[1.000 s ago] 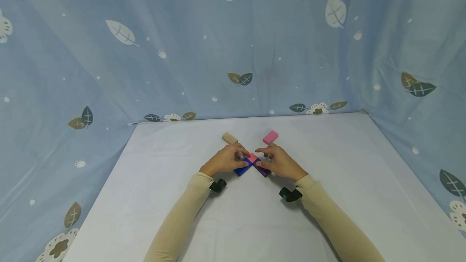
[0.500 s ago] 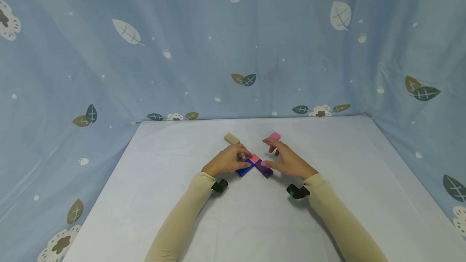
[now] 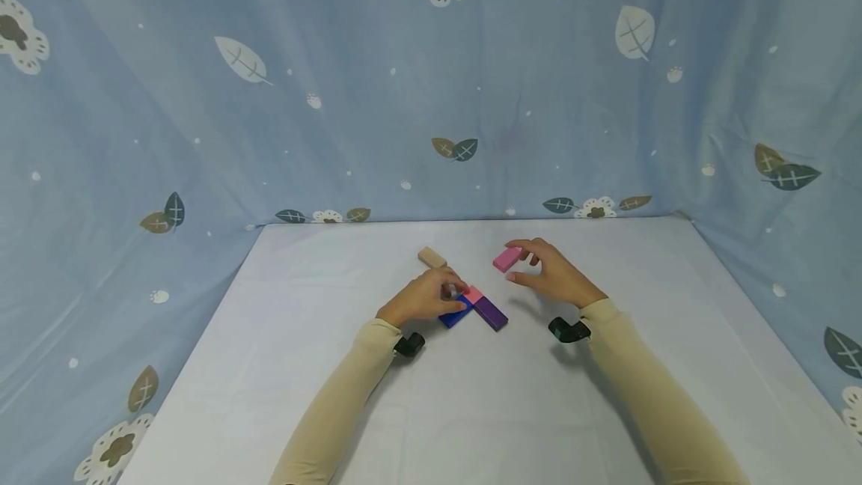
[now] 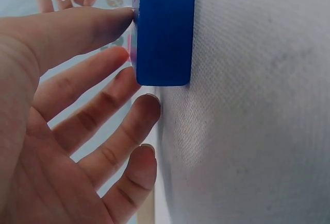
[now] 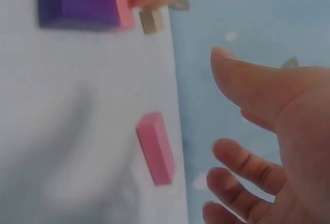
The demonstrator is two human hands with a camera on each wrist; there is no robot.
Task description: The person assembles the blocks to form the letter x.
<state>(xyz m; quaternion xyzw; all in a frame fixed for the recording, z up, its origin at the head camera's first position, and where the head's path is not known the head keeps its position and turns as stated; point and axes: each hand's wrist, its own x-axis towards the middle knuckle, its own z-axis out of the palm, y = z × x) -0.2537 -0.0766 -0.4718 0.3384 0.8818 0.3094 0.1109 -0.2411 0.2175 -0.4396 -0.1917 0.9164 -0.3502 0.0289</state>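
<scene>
My left hand (image 3: 426, 294) rests its thumb and fingertips on a blue block (image 3: 453, 318) and a coral-pink block (image 3: 474, 295) beside it. In the left wrist view, the thumb touches the upper face of the blue block (image 4: 166, 34), and the other fingers are spread. A purple block (image 3: 491, 313) lies against the coral one, forming an angled group. My right hand (image 3: 557, 275) hovers with thumb and fingers apart, near a pink block (image 3: 506, 260). The right wrist view shows a gap between that hand and the pink block (image 5: 157, 149).
A beige wooden block (image 3: 432, 257) lies just beyond my left hand. The white tabletop (image 3: 431, 410) ends at a blue patterned curtain (image 3: 323, 81) behind and at the sides. Each wrist carries a small black camera.
My right hand has left the purple block and moved right and away from me, up to the pink block. The left hand stays at the blue and coral blocks. The head view shifts slightly.
</scene>
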